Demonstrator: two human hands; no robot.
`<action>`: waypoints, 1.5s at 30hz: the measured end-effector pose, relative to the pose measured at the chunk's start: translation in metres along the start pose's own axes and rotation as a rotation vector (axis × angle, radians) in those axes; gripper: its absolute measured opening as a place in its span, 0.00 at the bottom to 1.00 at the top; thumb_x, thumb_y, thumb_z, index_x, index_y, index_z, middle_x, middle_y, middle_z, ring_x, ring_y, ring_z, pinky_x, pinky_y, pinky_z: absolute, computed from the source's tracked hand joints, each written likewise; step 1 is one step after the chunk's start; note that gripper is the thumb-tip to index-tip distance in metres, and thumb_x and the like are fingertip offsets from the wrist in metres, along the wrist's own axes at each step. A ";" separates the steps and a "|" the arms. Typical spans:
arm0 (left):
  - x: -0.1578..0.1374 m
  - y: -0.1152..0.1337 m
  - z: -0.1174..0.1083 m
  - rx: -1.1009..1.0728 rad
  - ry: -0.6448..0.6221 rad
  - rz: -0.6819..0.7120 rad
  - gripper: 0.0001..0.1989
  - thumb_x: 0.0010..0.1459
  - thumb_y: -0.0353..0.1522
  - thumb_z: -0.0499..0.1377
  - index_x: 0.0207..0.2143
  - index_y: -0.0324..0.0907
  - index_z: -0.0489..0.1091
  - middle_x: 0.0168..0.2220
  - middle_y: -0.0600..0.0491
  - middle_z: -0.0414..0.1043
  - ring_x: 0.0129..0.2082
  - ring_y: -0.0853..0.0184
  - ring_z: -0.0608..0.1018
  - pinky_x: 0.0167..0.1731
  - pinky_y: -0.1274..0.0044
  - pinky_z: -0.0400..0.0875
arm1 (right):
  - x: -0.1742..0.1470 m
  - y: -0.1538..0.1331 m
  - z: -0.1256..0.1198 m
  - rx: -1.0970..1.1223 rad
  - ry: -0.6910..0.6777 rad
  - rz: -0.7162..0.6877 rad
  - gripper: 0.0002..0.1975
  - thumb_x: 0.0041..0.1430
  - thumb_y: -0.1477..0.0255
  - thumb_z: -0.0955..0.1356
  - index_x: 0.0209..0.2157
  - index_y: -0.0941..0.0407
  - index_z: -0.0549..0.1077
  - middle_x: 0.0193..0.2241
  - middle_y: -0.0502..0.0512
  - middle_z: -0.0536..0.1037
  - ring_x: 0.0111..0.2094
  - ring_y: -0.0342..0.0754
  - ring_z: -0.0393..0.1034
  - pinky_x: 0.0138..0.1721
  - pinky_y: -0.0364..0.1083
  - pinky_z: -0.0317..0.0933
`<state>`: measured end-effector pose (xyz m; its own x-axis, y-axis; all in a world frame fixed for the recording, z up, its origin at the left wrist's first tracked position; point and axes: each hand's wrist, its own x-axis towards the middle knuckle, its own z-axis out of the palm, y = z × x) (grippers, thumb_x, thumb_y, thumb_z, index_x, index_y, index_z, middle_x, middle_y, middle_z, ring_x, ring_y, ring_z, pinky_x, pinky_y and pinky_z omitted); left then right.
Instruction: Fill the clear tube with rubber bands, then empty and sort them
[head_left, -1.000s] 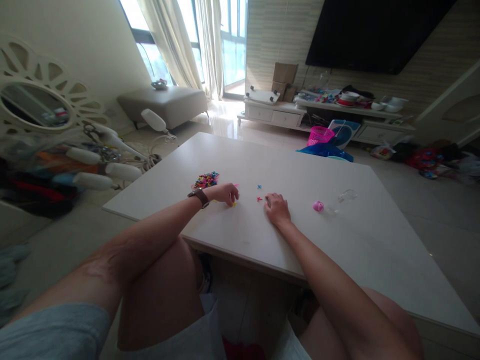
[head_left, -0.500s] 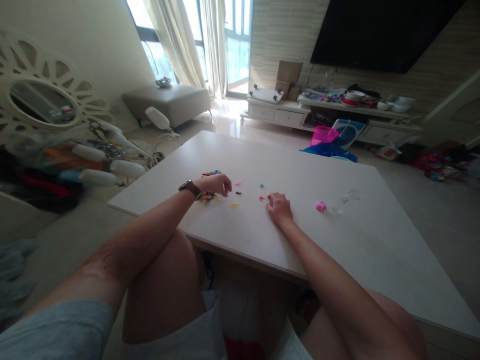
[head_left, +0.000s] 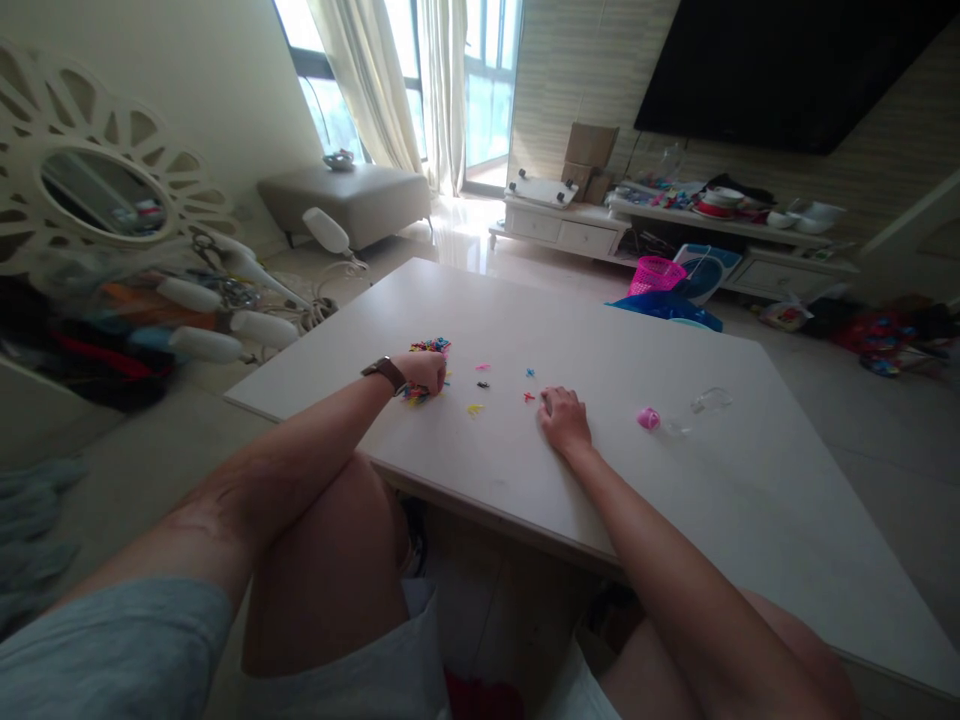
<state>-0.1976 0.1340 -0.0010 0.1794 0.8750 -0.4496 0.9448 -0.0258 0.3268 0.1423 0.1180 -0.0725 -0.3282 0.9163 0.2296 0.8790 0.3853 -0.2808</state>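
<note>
My left hand, with a brown-strapped watch on the wrist, is down at a pile of small multicoloured plastic pieces. Its fingers are curled closed; what they hold, if anything, is hidden. My right hand rests on the white table with fingers loosely bent and a little apart, just right of a red piece. Between the hands lie single pieces, apart from one another: pink, black, yellow and blue.
On the right of the table are a pink rounded object and a clear plastic piece. A pink basket and blue plastic sheet lie beyond the far edge. A white multi-armed lamp stands beyond the left edge.
My left hand has shifted left and down from beside the pile onto it. The right hand stays where it was on the table. The whole view has shifted slightly.
</note>
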 end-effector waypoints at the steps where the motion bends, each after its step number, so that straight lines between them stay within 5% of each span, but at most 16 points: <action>1: 0.000 -0.001 -0.001 0.011 0.000 -0.003 0.05 0.35 0.26 0.68 0.20 0.41 0.77 0.18 0.56 0.72 0.20 0.70 0.71 0.21 0.81 0.61 | 0.000 0.000 0.000 0.001 0.003 -0.001 0.13 0.65 0.71 0.62 0.48 0.54 0.74 0.53 0.59 0.76 0.53 0.55 0.65 0.48 0.50 0.58; 12: -0.001 0.009 0.000 0.062 -0.100 -0.046 0.08 0.35 0.27 0.66 0.24 0.40 0.79 0.18 0.56 0.71 0.21 0.69 0.70 0.23 0.79 0.61 | 0.000 -0.001 -0.001 -0.001 0.003 -0.002 0.13 0.65 0.71 0.62 0.48 0.54 0.73 0.53 0.58 0.76 0.52 0.55 0.65 0.48 0.51 0.59; 20: -0.001 0.001 -0.006 0.079 0.002 -0.040 0.06 0.40 0.30 0.65 0.25 0.41 0.78 0.24 0.54 0.76 0.25 0.68 0.72 0.26 0.80 0.64 | 0.000 -0.003 -0.002 -0.013 -0.007 0.003 0.14 0.65 0.71 0.62 0.49 0.54 0.73 0.54 0.59 0.75 0.53 0.55 0.65 0.49 0.51 0.58; 32: 0.006 -0.002 0.005 0.030 0.011 0.020 0.10 0.30 0.24 0.66 0.21 0.43 0.76 0.21 0.57 0.75 0.24 0.68 0.73 0.24 0.81 0.61 | -0.001 -0.002 -0.001 -0.014 -0.011 0.009 0.14 0.65 0.71 0.62 0.48 0.54 0.73 0.53 0.60 0.75 0.52 0.55 0.64 0.49 0.50 0.58; 45: -0.002 0.003 -0.002 0.059 0.046 -0.019 0.12 0.37 0.27 0.60 0.28 0.42 0.78 0.24 0.54 0.76 0.25 0.66 0.74 0.25 0.79 0.63 | -0.001 -0.003 -0.001 -0.021 -0.012 0.003 0.13 0.65 0.71 0.62 0.48 0.54 0.73 0.52 0.60 0.75 0.52 0.55 0.64 0.49 0.50 0.58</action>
<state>-0.1958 0.1334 0.0025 0.1498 0.8967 -0.4165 0.9626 -0.0360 0.2687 0.1406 0.1162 -0.0708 -0.3298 0.9185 0.2181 0.8868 0.3807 -0.2622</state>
